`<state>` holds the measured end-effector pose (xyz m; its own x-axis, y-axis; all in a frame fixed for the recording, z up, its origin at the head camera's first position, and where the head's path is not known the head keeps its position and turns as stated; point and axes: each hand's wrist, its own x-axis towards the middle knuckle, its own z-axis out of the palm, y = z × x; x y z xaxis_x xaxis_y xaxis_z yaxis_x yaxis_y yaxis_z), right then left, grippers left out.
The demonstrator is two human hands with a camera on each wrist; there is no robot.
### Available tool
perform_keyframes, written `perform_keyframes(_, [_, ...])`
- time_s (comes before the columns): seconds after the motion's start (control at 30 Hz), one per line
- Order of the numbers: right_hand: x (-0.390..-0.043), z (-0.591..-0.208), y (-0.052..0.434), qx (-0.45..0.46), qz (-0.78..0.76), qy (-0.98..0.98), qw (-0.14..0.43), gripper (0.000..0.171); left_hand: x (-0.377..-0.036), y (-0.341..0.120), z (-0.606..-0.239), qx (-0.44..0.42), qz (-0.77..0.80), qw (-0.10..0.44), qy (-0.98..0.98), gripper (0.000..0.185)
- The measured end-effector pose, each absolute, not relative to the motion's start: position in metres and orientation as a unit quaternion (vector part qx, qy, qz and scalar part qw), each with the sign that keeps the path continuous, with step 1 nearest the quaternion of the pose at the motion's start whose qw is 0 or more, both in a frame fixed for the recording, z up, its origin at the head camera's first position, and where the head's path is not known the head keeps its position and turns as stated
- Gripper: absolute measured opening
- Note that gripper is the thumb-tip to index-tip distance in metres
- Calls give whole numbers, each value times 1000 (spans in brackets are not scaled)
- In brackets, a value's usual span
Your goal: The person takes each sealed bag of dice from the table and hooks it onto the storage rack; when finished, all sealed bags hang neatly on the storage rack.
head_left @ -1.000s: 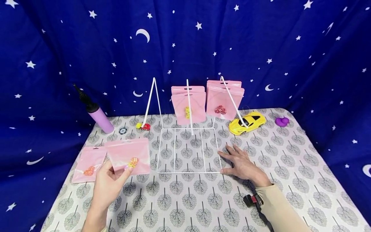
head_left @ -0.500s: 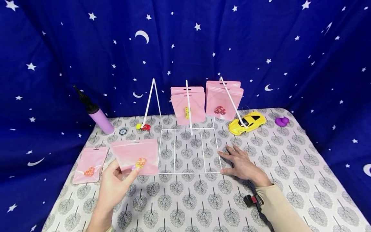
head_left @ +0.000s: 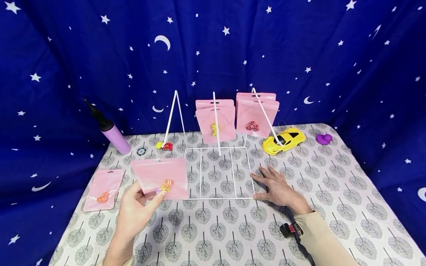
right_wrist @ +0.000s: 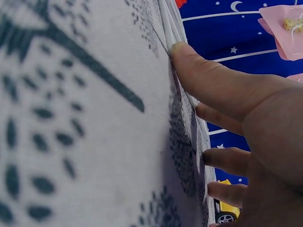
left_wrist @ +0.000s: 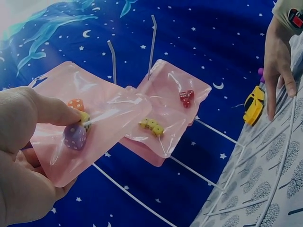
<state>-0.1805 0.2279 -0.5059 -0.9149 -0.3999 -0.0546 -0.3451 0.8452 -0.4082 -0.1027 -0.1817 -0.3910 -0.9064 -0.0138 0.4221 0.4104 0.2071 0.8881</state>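
Observation:
My left hand [head_left: 138,212] pinches a pink plastic pouch [head_left: 161,177] with orange and yellow dice inside, held above the table left of the white wire rack [head_left: 217,171]. In the left wrist view thumb and fingers [left_wrist: 28,118] grip that pouch [left_wrist: 90,118] at the dice. My right hand [head_left: 277,190] lies flat with straight fingers on the table, touching the rack's front right corner. Pink pouches [head_left: 215,120] with yellow dice and pouches [head_left: 256,114] with red dice hang on the rack's prongs.
Another pink pouch [head_left: 104,188] lies on the table at the left. A purple pump bottle [head_left: 111,131], a small red toy [head_left: 165,145], a yellow toy car [head_left: 284,140] and a purple object [head_left: 323,139] stand along the back. Blue starry cloth hangs behind.
My left hand has carried the pouch to the right, toward the rack's front left corner. The right hand has stayed still.

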Motion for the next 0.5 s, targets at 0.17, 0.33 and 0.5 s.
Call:
perform_keyframes(0.17, [-181, -507, 228, -191, -199, 959, 70, 76, -106, -184, -389, -167, -607, 169, -758, 33])
perform_keyframes(0.33, [-181, -507, 228, -192, -196, 959, 70, 76, -107, -183, -387, -169, -610, 173, -755, 34])
perform_keyframes(0.5, [-182, -508, 228, -194, -197, 959, 71, 77, -109, -182, -383, -153, -613, 169, -756, 39])
